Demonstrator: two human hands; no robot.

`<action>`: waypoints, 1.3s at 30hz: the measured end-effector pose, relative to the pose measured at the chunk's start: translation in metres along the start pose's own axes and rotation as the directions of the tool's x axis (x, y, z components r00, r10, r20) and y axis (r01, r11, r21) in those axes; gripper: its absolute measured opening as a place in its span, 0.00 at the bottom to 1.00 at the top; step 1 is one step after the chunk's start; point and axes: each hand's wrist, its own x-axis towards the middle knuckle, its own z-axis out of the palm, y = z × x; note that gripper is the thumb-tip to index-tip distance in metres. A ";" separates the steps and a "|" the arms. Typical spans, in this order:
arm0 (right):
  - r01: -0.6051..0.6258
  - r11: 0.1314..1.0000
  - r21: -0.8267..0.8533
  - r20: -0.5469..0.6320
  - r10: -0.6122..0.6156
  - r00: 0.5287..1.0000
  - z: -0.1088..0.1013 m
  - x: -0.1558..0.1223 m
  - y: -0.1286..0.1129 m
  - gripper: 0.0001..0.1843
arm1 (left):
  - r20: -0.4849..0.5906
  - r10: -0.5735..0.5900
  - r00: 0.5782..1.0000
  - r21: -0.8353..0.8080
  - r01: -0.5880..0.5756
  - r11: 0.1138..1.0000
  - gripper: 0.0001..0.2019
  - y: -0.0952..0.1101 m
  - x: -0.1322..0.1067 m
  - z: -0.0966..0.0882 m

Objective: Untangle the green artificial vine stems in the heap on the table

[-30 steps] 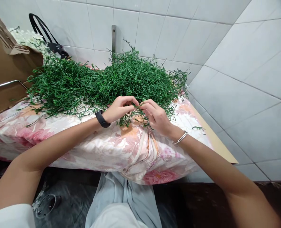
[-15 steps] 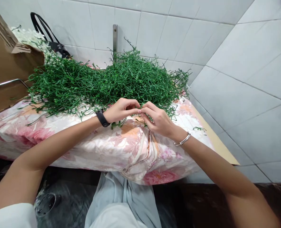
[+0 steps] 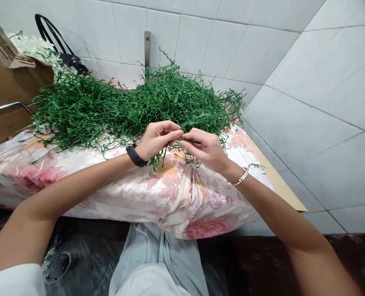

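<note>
A big heap of thin green plastic stems point(image 3: 133, 105) lies on a table covered with a pink floral cloth point(image 3: 158, 193). My left hand point(image 3: 156, 139), with a black band on the wrist, is closed in a pinch on a green sprig point(image 3: 158, 158) that hangs below it. My right hand point(image 3: 205, 150), with a silver bangle on the wrist, pinches the same sprig from the other side. The fingertips of both hands meet just in front of the heap.
A brown cardboard box point(image 3: 6, 82) stands at the left with white flowers point(image 3: 31, 45) and a black bag point(image 3: 68, 59) behind it. White tiled walls close the back and right. A small loose sprig point(image 3: 258, 166) lies near the table's right edge. My grey-clad knee point(image 3: 158, 263) is below.
Both hands have lifted slightly and stayed together, working the sprig between the fingertips. The heap has not moved.
</note>
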 end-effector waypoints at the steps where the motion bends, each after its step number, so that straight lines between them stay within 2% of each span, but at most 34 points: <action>1: -0.011 1.000 0.009 0.000 0.011 1.000 0.001 0.000 0.000 0.12 | -0.021 0.002 1.000 -0.009 -0.002 1.000 0.10 -0.001 0.000 0.001; 8: -0.047 0.999 0.013 0.077 0.046 0.996 0.001 0.002 0.000 0.16 | -0.126 -0.001 0.992 -0.018 -0.001 1.000 0.10 -0.007 -0.002 0.005; 14: -0.031 0.999 -0.030 0.132 0.035 0.991 -0.004 0.003 0.001 0.16 | -0.121 0.027 0.992 -0.044 -0.032 0.999 0.09 -0.010 -0.002 0.006; 22: -0.006 1.000 0.022 0.194 0.001 0.981 -0.008 0.001 0.005 0.14 | -0.106 0.028 0.994 -0.001 -0.029 1.000 0.09 -0.009 -0.002 0.004; 29: 0.034 0.999 0.007 0.214 -0.035 0.976 -0.010 -0.002 0.005 0.15 | 0.025 -0.040 0.999 -0.013 0.041 0.999 0.08 -0.006 -0.004 0.001; 34: 0.052 0.996 0.068 0.186 -0.064 0.980 -0.009 -0.003 -0.001 0.16 | 0.132 -0.093 0.987 0.003 0.094 0.996 0.08 -0.002 -0.005 -0.002; 39: -0.020 0.993 0.112 0.203 -0.003 0.979 -0.010 -0.005 -0.006 0.16 | 0.216 -0.123 0.969 0.022 0.121 0.992 0.10 -0.004 -0.005 -0.004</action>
